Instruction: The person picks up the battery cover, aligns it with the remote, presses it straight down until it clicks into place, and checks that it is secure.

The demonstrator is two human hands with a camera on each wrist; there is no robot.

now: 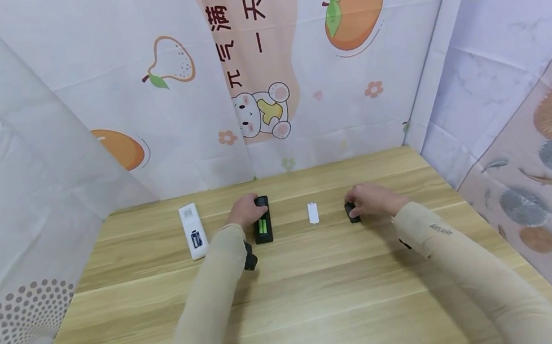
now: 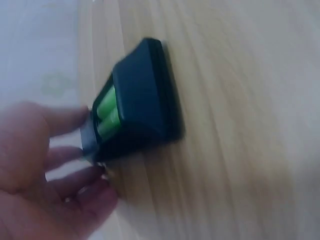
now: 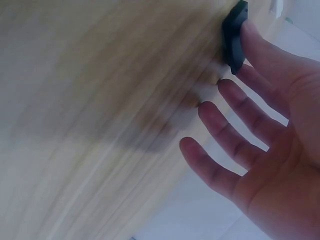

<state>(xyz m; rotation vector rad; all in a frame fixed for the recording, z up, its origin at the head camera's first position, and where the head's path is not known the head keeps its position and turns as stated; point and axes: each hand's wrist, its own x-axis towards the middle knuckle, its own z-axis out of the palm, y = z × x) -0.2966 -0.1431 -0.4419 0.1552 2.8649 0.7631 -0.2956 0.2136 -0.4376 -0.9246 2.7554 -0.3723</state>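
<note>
A black remote control (image 1: 268, 221) lies on the table with its battery compartment uncovered. Two green batteries (image 2: 109, 114) sit side by side inside it. My left hand (image 1: 246, 210) holds the remote by its far end, thumb on one side and fingers on the other. Toward the right, my right hand (image 1: 372, 199) pinches a small black battery cover (image 3: 235, 37) between thumb and index finger. The other three fingers of that hand are spread out, touching nothing, in the right wrist view.
Left of my left hand lies a white remote control (image 1: 191, 221) with dark batteries (image 1: 196, 238) in its uncovered compartment. A white battery cover (image 1: 313, 213) rests between my hands. Printed curtains (image 1: 176, 149) stand behind the wooden table (image 1: 321, 303) and along its sides.
</note>
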